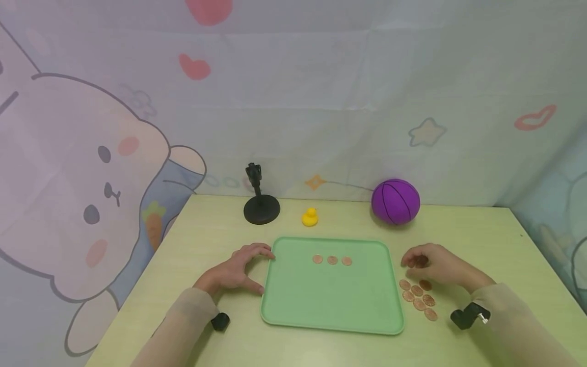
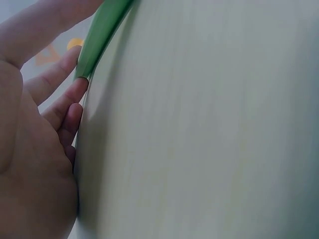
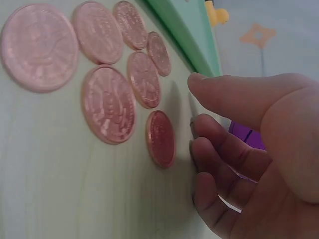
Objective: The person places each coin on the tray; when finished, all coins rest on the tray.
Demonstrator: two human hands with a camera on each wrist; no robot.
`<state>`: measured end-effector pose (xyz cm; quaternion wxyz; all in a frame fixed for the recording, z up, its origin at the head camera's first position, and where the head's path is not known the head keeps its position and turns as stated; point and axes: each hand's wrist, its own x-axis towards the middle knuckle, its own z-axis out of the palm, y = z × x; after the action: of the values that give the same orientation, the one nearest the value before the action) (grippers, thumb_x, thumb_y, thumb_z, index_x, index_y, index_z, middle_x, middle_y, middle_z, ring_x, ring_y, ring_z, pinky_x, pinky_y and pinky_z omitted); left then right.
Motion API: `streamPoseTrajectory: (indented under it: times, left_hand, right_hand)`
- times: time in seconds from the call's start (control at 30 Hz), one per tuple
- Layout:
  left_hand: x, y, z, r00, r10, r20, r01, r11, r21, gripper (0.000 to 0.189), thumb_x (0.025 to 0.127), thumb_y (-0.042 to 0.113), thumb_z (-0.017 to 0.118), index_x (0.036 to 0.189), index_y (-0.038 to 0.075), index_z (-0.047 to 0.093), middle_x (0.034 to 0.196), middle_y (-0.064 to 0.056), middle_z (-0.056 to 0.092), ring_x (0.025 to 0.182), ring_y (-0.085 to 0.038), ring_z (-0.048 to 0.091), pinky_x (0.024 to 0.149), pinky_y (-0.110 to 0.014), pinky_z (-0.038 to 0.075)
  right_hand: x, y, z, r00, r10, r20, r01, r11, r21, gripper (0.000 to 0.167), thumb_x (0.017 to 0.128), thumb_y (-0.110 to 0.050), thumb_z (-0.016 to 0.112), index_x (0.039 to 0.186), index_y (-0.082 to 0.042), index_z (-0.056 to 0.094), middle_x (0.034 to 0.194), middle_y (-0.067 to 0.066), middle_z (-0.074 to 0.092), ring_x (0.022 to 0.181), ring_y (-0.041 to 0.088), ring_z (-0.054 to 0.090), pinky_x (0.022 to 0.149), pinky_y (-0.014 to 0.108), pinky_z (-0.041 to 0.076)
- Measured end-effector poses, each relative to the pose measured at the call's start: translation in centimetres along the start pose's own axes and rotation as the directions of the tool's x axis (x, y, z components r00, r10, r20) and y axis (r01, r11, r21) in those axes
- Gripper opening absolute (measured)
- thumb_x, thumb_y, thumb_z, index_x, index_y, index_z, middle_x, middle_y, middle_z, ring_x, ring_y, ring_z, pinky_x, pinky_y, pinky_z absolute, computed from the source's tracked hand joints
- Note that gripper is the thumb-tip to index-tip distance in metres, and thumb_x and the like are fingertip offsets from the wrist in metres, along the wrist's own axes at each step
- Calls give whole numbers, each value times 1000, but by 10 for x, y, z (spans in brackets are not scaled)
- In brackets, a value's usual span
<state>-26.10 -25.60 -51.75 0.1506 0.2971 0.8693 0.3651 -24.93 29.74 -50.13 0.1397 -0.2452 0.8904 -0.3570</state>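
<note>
A light green tray (image 1: 332,306) lies on the table, with three copper-coloured coins (image 1: 332,260) in a row toward its far side. My left hand (image 1: 238,267) is at the tray's left edge, thumb and fingers spread apart; in the left wrist view its fingertips (image 2: 79,84) touch the green rim. Right of the tray, several more copper coins (image 1: 417,290) lie loose in a cluster. Just beyond them my right hand (image 1: 433,262) hovers close over the table, fingers loosely bent. In the right wrist view a gap shows between the thumb (image 3: 229,94) and the fingers, with no coin there.
Behind the tray stand a black round-based stand (image 1: 261,209), a small yellow rubber duck (image 1: 310,218) and a purple ball with black lines (image 1: 395,202). A printed cloth (image 1: 293,102) hangs along the table's back edge. Each wrist carries a small black device (image 1: 220,321).
</note>
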Motion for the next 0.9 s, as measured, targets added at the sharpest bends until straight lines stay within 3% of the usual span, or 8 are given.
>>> streamPoseTrajectory:
  times: [0.17,0.37,0.63,0.77,0.9]
  left_hand:
    - [-1,-1,1,1000,-1,-4,1,1000,0,76,71,37,96,137,24,61,157,-4,45,147,-36,32,118,-67,15]
    - [-1,-1,0,1000,-6,-5,6,1000,-3,76,71,36,96,138,24,61,157,-4,45,148,-37,32,118,-67,14]
    - [-1,-1,1,1000,-22,-1,22,1000,-17,76,71,36,96,138,25,61,158,-3,44,149,-36,30,119,-67,14]
    - [-1,-2,1,1000,-22,-2,22,1000,-19,76,70,37,97,137,26,62,158,-3,44,148,-36,30,119,-67,14]
    - [-1,-1,0,1000,-16,-7,16,1000,-15,76,71,36,97,137,25,61,158,-4,44,148,-36,31,118,-67,15]
  right_hand:
    - [-1,1,2,999,-10,37,9,1000,24,19,92,-16,80,109,-11,74,93,-1,68,68,8,62,69,26,54]
    - [-2,-5,4,998,-56,27,58,995,-80,23,88,-32,86,105,-19,76,103,-6,70,91,9,57,80,26,50]
    - [-1,-10,6,998,-33,46,38,993,-110,21,87,-33,87,102,-23,75,103,-9,68,96,11,57,86,30,50]
    - [-1,-11,7,999,-13,46,17,996,-82,19,88,-30,86,101,-21,75,101,-7,67,92,11,57,82,29,52]
    - [0,-10,6,998,3,65,-3,1000,-3,16,91,-23,84,101,-16,74,94,0,65,75,9,60,68,27,55]
